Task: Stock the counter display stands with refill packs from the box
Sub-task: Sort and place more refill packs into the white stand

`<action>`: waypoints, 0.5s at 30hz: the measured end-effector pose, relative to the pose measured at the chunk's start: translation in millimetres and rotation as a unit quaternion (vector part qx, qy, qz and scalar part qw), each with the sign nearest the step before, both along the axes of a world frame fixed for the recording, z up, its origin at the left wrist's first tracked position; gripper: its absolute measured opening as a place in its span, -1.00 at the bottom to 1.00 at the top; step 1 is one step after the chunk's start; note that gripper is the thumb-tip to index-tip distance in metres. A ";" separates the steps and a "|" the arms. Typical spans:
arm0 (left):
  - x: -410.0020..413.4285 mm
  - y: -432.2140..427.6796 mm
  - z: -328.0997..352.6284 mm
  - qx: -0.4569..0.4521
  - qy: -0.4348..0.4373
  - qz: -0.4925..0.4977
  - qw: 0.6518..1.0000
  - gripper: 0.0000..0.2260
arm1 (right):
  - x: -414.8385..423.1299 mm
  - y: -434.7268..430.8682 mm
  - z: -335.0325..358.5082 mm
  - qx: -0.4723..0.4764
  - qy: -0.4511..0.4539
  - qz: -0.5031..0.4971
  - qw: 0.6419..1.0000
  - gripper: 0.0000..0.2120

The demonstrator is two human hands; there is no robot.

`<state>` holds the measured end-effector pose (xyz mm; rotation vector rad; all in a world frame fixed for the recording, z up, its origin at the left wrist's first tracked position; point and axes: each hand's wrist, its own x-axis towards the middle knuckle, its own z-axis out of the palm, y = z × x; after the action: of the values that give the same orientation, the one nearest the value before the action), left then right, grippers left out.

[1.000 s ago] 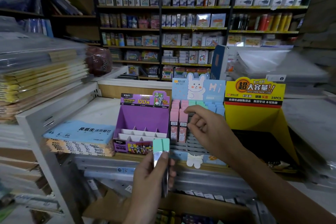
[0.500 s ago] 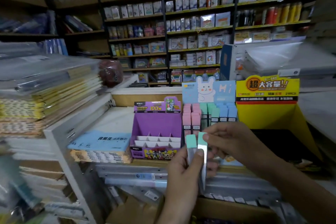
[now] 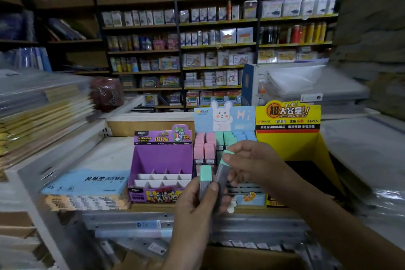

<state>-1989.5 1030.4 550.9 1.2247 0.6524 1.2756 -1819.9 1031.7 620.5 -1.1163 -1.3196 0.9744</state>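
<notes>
Left hand (image 3: 195, 208) grips one mint-capped refill pack (image 3: 205, 175) upright. Right hand (image 3: 254, 164) pinches a second pack (image 3: 221, 173), long axis tilted, cap uppermost, directly before the rabbit display stand (image 3: 222, 116) near the front edge of the counter (image 3: 114, 153). The right hand is the nearer.

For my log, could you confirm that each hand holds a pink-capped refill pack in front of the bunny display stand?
Not pink: the head view shows mint-green caps. The left hand holds one refill pack and the right hand a second pack, in front of the bunny display stand.
</notes>
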 end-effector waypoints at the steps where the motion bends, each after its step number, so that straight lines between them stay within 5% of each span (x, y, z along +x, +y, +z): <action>1: 0.4 0.3 0.2 0.006 0.002 -0.002 1.000 -0.82 | -0.9 0.1 0.9 0.006 -0.031 -0.009 0.999 -0.80; 11: -0.1 14.9 2.8 0.002 -0.007 -0.005 1.000 -0.83 | 8.9 1.2 27.2 0.040 -0.116 -0.039 0.992 -0.91; 15: -6.6 20.2 5.7 0.039 0.017 0.021 0.999 -0.82 | 22.8 3.0 37.4 0.084 -0.204 -0.069 0.973 -0.78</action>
<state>-1996.1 1050.6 556.6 1.3048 0.6618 1.3285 -1797.0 1034.7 657.8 -1.3002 -1.5932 0.5334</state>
